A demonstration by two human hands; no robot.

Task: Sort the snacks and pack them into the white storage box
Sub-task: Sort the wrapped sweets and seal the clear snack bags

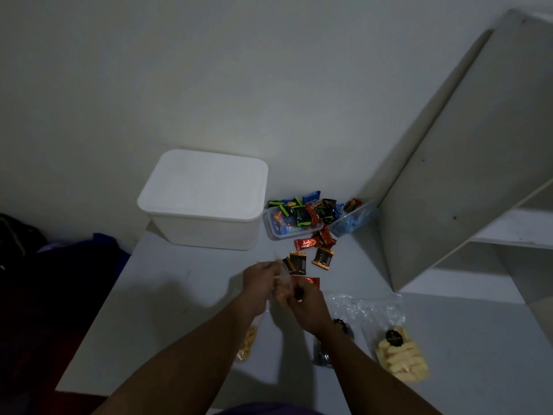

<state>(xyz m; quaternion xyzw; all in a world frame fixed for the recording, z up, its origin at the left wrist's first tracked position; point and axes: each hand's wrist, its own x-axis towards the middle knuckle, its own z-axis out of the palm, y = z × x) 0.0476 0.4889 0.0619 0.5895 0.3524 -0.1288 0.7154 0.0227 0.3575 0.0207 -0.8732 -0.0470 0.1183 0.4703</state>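
Dim light and blur hide a good deal here. Just below the frame's centre your left hand [258, 283] curls its fingers round the top of a small clear plastic bag of pale yellow snacks [282, 290], and your right hand [308, 304] grips the same bag from the other side; the fingertips themselves are smeared. A red foil packet [311, 281] peeks out behind your right hand, and you cannot tell whether it is touched. Your right wrist covers most of a dark packet [324, 350], and your left forearm cuts off a second clear bag of yellow snacks [247, 344]. A third clear bag of pale stick snacks [399, 356] lies in full view at lower right, so three such bags in all. The white lidded plastic storage box [203, 199] stands above centre at the far edge of the pale table [149, 310], lid on, contents unseen. Just right of it a clear shallow tray [273, 227] holds a heap of wrapped snacks too jumbled to count, with a tilted clear tub [354, 220] beside it. Loose between tray and hands lie two dark brown packets with orange ends [297, 262] and at least two red packets [305, 243].
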